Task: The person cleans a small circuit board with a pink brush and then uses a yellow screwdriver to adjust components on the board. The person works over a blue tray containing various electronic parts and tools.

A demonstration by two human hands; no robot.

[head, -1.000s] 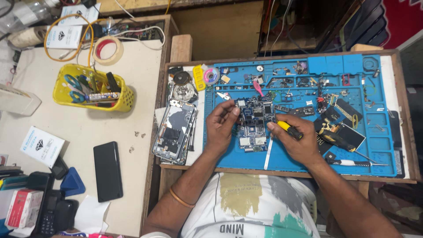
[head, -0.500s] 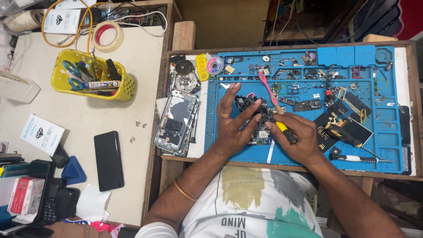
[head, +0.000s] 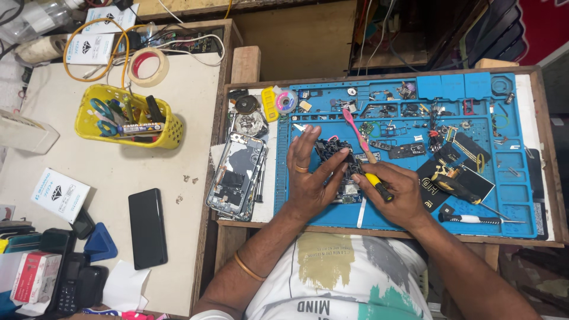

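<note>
- A dark circuit board (head: 335,155) is pinned flat on the blue repair mat (head: 510,195) under the spread fingers of the left hand (head: 312,175).
- A yellow-and-black-handled tool (head: 378,186) is clenched in the right hand (head: 396,192), beside a pink brush (head: 354,130) angled above it.
- An opened phone shell (head: 236,175) is seen left of the mat on the worktop (head: 536,242).

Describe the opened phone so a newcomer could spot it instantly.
Find the blue work mat on the wooden bench. Just off its left edge, beside the left hand, lies the opened phone. Unlike the intact black phone on the white table, its insides are exposed.
</note>
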